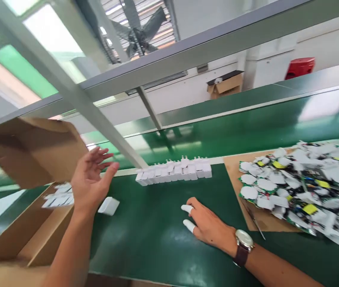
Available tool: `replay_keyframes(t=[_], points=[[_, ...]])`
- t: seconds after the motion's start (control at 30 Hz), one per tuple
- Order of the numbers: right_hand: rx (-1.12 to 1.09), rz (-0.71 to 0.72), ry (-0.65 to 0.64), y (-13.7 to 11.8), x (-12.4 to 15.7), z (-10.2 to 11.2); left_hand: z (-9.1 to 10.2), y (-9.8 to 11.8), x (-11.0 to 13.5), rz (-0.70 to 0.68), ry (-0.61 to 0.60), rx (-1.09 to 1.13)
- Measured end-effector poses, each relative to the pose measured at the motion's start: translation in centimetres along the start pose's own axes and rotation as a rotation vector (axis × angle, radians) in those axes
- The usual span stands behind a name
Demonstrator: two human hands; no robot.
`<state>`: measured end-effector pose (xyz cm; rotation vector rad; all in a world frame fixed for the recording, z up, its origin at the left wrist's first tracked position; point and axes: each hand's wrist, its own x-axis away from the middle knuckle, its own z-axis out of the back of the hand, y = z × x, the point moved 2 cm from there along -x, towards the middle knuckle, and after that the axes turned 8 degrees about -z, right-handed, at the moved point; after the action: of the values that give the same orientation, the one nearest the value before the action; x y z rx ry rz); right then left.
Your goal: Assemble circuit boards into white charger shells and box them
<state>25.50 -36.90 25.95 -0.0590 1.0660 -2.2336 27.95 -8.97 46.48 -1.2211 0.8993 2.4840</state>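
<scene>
My left hand [90, 181] is raised with its fingers spread and nothing in its grasp. Just beyond it, a brown cardboard piece [34, 153] stands tilted over an open carton [4, 233]; whether the hand touches it I cannot tell. White plug adapters [58, 196] lie inside the carton. One white adapter [108, 206] rests on the green bench beside my left wrist. My right hand [206, 223], with white finger covers on two digits, hovers low over or rests on the bench, fingers apart and holding nothing. Beyond it stands a row of white adapters [173, 171], prongs up.
A pile of circuit boards with white pieces and wires [300, 187] covers a cardboard sheet [260, 221] on the right. Tweezers [255, 221] lie at that sheet's near edge. A grey metal frame [109, 137] crosses above the bench [145, 239]. A fan [138, 36] hangs behind.
</scene>
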Motion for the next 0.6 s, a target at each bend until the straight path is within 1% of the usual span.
replay_keyframes(t=[0.03, 0.07, 0.1, 0.13, 0.2, 0.23, 0.27, 0.3, 0.37, 0.4, 0.43, 0.47, 0.5, 0.53, 0.6], points=[[-0.013, 0.014, 0.016, 0.2, 0.2, -0.4, 1.8, -0.8, 0.7, 0.044, 0.126, -0.033], [-0.023, 0.025, 0.021, 0.4, 0.3, -0.7, 3.4, -1.7, 1.4, 0.094, 0.188, -0.103], [-0.028, 0.032, 0.019, 0.5, 0.3, -1.0, 4.8, -2.6, 2.3, 0.144, 0.177, -0.196], [-0.025, 0.031, 0.01, 0.6, 0.3, -1.2, 5.8, -3.6, 3.3, 0.187, 0.084, -0.296], [0.001, 0.02, -0.024, 0.3, 0.3, -1.2, 7.2, -6.0, 5.8, 0.229, -0.227, -0.482], [0.026, 0.018, -0.05, -0.1, 0.2, -0.9, 7.6, -7.4, 7.1, 0.217, -0.372, -0.554], [0.062, 0.026, -0.081, -0.5, 0.2, -0.4, 7.9, -9.0, 8.4, 0.193, -0.442, -0.618], [0.109, 0.044, -0.111, -0.9, 0.2, 0.3, 8.1, -10.5, 9.6, 0.178, -0.455, -0.667], [0.233, 0.084, -0.146, -1.6, 0.2, 2.2, 8.0, -13.6, 11.5, 0.19, -0.435, -0.692], [0.308, 0.085, -0.14, -1.7, 0.4, 3.4, 7.7, -14.8, 12.1, 0.189, -0.429, -0.665], [0.389, 0.065, -0.119, -1.6, 0.6, 4.8, 7.3, -15.6, 12.5, 0.18, -0.418, -0.629], [0.475, 0.024, -0.091, -1.4, 1.0, 6.3, 6.7, -15.9, 12.6, 0.165, -0.414, -0.585], [0.57, -0.035, -0.062, -1.0, 1.5, 7.8, 6.1, -15.8, 12.5, 0.145, -0.413, -0.537], [0.673, -0.106, -0.042, -0.6, 2.0, 9.2, 5.3, -15.2, 12.3, 0.126, -0.412, -0.489], [0.87, -0.251, -0.038, 0.6, 3.2, 11.8, 3.2, -13.0, 11.6, 0.08, -0.409, -0.386]])
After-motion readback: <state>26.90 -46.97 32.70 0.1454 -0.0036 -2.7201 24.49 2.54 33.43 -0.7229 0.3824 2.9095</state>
